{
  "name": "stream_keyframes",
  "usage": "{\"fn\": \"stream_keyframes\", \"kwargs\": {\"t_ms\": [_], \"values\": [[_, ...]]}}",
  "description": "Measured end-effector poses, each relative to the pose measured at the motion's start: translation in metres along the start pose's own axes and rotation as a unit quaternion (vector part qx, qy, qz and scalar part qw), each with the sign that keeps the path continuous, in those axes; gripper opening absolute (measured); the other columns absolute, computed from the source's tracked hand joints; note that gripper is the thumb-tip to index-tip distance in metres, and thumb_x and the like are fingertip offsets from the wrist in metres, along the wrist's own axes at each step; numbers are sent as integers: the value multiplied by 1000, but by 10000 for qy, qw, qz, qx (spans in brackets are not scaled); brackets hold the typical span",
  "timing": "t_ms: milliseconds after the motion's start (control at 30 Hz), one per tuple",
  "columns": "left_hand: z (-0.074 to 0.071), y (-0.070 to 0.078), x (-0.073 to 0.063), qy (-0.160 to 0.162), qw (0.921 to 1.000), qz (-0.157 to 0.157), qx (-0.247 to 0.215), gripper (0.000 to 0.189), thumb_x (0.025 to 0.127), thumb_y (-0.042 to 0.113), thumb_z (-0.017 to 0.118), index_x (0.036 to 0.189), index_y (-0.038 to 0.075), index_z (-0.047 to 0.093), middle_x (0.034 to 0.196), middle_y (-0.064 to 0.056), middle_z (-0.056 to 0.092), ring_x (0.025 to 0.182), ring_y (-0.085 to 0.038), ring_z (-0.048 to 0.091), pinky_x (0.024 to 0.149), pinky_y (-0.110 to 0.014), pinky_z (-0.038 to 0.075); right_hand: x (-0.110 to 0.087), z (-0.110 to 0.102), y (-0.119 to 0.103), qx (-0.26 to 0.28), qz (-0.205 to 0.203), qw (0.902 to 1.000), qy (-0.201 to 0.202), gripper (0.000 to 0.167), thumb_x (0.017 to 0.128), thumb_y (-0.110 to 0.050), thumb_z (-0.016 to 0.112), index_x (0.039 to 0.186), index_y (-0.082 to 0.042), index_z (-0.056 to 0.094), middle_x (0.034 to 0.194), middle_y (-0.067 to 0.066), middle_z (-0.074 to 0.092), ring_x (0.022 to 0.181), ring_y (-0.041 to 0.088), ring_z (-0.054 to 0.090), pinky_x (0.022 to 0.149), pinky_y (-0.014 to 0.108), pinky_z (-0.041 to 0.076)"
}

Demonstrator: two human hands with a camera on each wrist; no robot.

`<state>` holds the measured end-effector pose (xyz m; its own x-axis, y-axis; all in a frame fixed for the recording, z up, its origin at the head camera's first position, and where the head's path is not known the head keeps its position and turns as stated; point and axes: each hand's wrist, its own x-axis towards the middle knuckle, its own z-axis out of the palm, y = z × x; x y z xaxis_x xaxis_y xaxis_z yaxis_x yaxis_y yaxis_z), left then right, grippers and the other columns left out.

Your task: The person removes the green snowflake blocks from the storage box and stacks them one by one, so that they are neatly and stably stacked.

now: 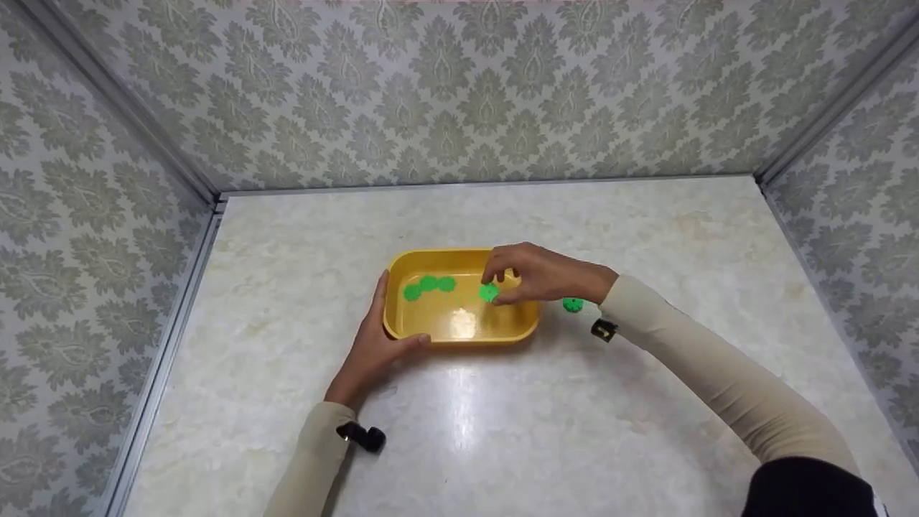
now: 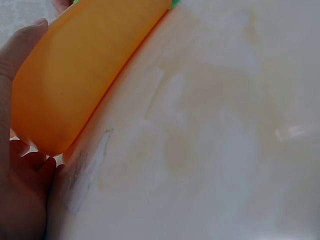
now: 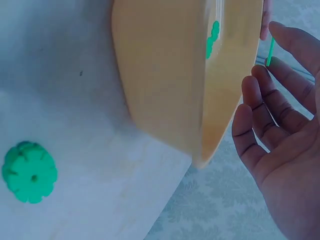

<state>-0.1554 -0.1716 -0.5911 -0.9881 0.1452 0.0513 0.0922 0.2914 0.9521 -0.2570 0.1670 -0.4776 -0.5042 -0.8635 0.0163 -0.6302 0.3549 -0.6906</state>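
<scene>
A yellow plastic bin (image 1: 459,305) stands on the table. My left hand (image 1: 377,343) holds its left end, thumb over the near rim and fingers round the outside, as the left wrist view shows on the bin wall (image 2: 85,65). Over the bin's right half, my right hand (image 1: 538,274) pinches a green notched disc (image 1: 488,292) between thumb and index finger. From the right wrist view that disc (image 3: 271,52) appears edge-on, a thin green line. Inside the bin, several green discs (image 1: 428,283) lie in a short row toward the left.
A small stack of green notched discs (image 1: 573,305) sits on the marbled table (image 1: 610,431) just right of the bin, partly under the right wrist. Patterned wall panels (image 1: 467,93) enclose the table at the back and both sides.
</scene>
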Motion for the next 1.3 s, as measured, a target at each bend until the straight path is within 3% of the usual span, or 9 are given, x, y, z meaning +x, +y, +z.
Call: {"fn": "stream_keyframes", "kwargs": {"t_ms": [267, 433, 667, 933, 1133, 1300], "values": [[-1, 0, 1, 6, 10000, 20, 17, 135, 83, 29, 99, 180, 25, 6, 183, -1, 21, 163, -23, 30, 129, -50, 28, -28, -7, 10, 147, 236, 9989, 366, 24, 98, -17, 87, 120, -11, 80, 116, 4, 73, 100, 35, 67, 89, 59, 56], [-1, 0, 0, -13, 10000, 67, -40, 134, 83, 30, 100, 180, 27, 7, 182, -1, 23, 161, -24, 33, 128, -51, 30, -41, -9, 14, 284, 386, 9975, 522, 23, 98, -18, 87, 119, -12, 80, 117, 2, 73, 100, 31, 67, 90, 53, 55], [-1, -2, 0, -49, 9999, 146, 7, 131, 85, 30, 98, 180, 27, 7, 181, -4, 26, 159, -26, 37, 126, -52, 32, -57, -9, 24, 532, 613, 9950, 589, 22, 98, -20, 88, 118, -14, 81, 119, 4, 73, 106, 40, 66, 92, 59, 54], [-1, -2, -1, -50, 9998, 175, 17, 131, 86, 28, 97, 180, 27, 6, 182, -3, 23, 160, -26, 36, 127, -52, 32, -72, -6, 29, 424, 730, 9934, 783, 22, 96, -15, 88, 118, -18, 82, 121, 1, 72, 105, 25, 66, 91, 54, 55], [-1, -2, -1, -70, 9998, 140, -103, 133, 85, 29, 98, 180, 29, 6, 182, 0, 23, 160, -24, 36, 125, -49, 33, -86, -5, 36, 351, 799, 9913, 984, 22, 95, -14, 90, 116, -15, 82, 120, 4, 72, 105, 31, 66, 89, 56, 55], [-1, -2, -2, -60, 9997, 227, -71, 132, 85, 30, 98, 180, 27, 7, 183, -1, 22, 162, -25, 33, 127, -51, 32, -100, -3, 46, 415, 1115, 9874, 1046, 22, 94, -16, 91, 114, -17, 82, 119, 2, 73, 107, 33, 66, 93, 57, 56]]}}
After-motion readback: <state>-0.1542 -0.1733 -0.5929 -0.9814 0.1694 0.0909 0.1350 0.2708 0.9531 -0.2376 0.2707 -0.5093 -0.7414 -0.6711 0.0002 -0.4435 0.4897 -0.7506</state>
